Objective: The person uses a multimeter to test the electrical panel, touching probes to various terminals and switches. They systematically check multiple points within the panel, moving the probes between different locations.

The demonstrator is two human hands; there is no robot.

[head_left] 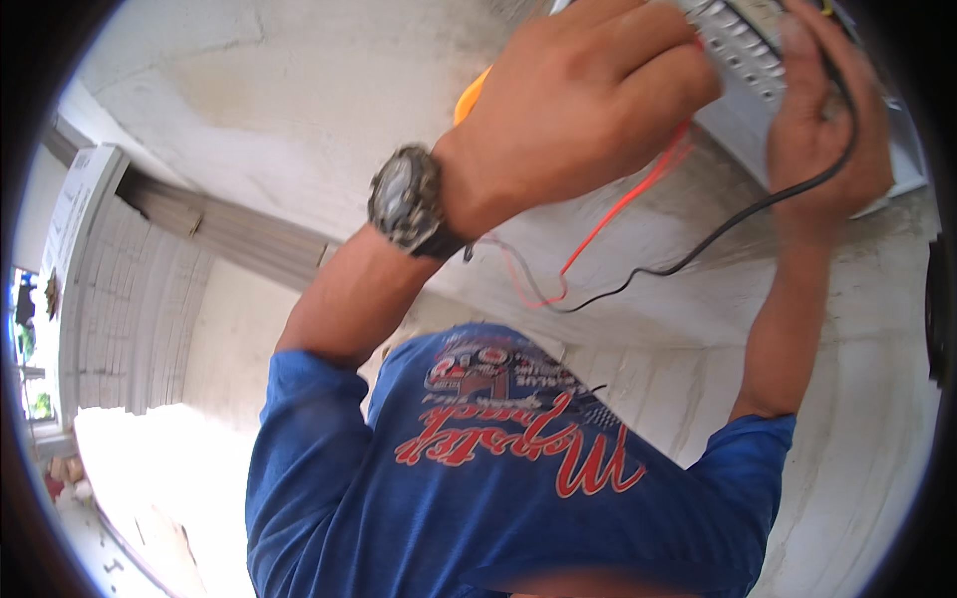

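A pale wall [239, 120] spreads behind and around both hands, its surface marked with tan stains to the left of the left hand [588, 110] and with grey smudges between it and the right hand [832, 140]. On the wall sits a white box [733, 112], between and beyond the hands, with a row of switches [750, 52] inside. A grey-brown strip [249, 217] runs left of the left hand; whether it is fixed to the wall cannot be told.
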